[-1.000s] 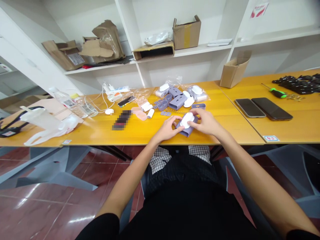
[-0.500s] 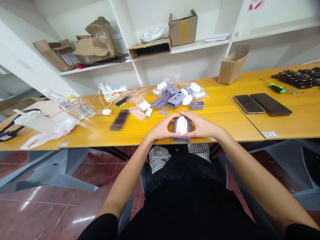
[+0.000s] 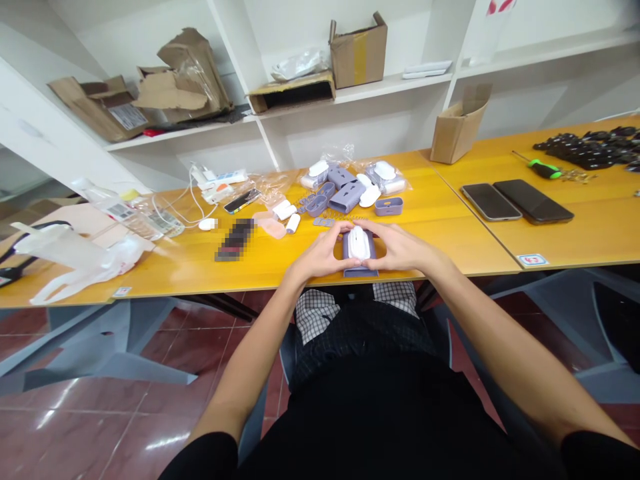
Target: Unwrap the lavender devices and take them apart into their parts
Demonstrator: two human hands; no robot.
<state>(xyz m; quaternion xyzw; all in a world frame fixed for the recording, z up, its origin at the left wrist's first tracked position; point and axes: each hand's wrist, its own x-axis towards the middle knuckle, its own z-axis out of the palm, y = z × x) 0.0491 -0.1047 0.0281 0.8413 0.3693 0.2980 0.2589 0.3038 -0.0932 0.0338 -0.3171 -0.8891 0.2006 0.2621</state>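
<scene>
I see white shelves (image 3: 380, 90) on the wall ahead, with brown cardboard boxes (image 3: 358, 52) on them. Two yellow wood tabletops (image 3: 425, 247) meet near me. Below, gray legs (image 3: 95, 353) stand on a shiny red tile floor (image 3: 95, 427).

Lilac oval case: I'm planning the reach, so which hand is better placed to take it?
Right hand: the case lies on that side; the left hand is beyond the lilac housing both hold.

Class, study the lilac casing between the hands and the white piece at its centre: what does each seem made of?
The lilac casing looks like moulded matte plastic: even colour, crisp edges, no grain. The white piece looks like smooth glossy plastic, from its soft highlight, though the view is too coarse to confirm.
</scene>
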